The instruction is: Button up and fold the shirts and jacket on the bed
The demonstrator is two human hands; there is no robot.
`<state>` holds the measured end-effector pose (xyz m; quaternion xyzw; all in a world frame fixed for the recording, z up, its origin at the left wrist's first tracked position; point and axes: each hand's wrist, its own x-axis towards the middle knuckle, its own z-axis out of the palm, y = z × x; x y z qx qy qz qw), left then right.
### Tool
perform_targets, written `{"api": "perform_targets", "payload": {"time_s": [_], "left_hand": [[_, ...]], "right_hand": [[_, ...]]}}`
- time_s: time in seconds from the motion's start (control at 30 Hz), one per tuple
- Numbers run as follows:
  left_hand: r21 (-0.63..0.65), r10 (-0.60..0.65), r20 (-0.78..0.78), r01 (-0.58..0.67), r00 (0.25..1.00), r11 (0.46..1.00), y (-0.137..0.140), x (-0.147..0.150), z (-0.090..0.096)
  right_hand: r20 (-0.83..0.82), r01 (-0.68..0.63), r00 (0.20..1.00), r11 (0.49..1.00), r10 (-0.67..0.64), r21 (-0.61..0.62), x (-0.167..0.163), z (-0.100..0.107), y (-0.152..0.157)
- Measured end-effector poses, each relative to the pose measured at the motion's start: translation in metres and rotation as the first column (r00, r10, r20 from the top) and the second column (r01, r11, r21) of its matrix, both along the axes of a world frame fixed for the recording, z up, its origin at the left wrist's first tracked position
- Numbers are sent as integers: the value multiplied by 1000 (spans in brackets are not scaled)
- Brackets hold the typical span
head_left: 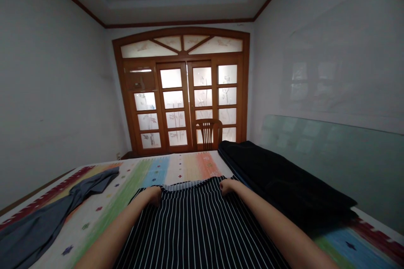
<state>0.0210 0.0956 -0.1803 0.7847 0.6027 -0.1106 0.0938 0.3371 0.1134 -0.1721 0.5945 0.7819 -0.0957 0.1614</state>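
Note:
A black garment with thin white vertical stripes (189, 227) is spread in front of me, its wide, gathered waist edge facing away. Whether it is trousers or a skirt cannot be made out, since the lower part runs out of view. My left hand (154, 196) is closed on the left end of the waist edge. At the right end, my right hand (226, 186) grips the same edge in a closed fist. Between the two hands the edge sags slightly, showing a paler inner side.
The garment is over a bed with a colourful striped sheet (126, 189). Folded black clothes (277, 176) lie at right, and a grey garment (63, 214) stretches along the left. Beyond stand a wooden chair (207, 128) and glazed wooden doors (172, 105).

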Motion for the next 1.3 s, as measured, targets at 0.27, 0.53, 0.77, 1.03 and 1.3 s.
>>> {"api": "perform_targets", "payload": {"time_s": [0.27, 0.53, 0.77, 1.03, 1.3], "left_hand": [[45, -12, -77, 15, 997, 999, -20, 4, 7], [168, -60, -37, 65, 998, 984, -41, -4, 21], [167, -105, 7, 102, 994, 981, -64, -12, 42], [108, -94, -40, 98, 995, 989, -71, -25, 36], [264, -68, -10, 69, 998, 962, -67, -33, 54]], "right_hand": [[84, -22, 996, 993, 12, 118, -18, -4, -2], [28, -198, 980, 974, 196, 109, 4, 6, -17], [-14, -256, 965, 947, 264, 192, 14, 24, -37], [29, -284, 958, 930, 286, 232, 22, 31, -54], [158, -335, 941, 883, 298, 329, 31, 44, -49]]}}
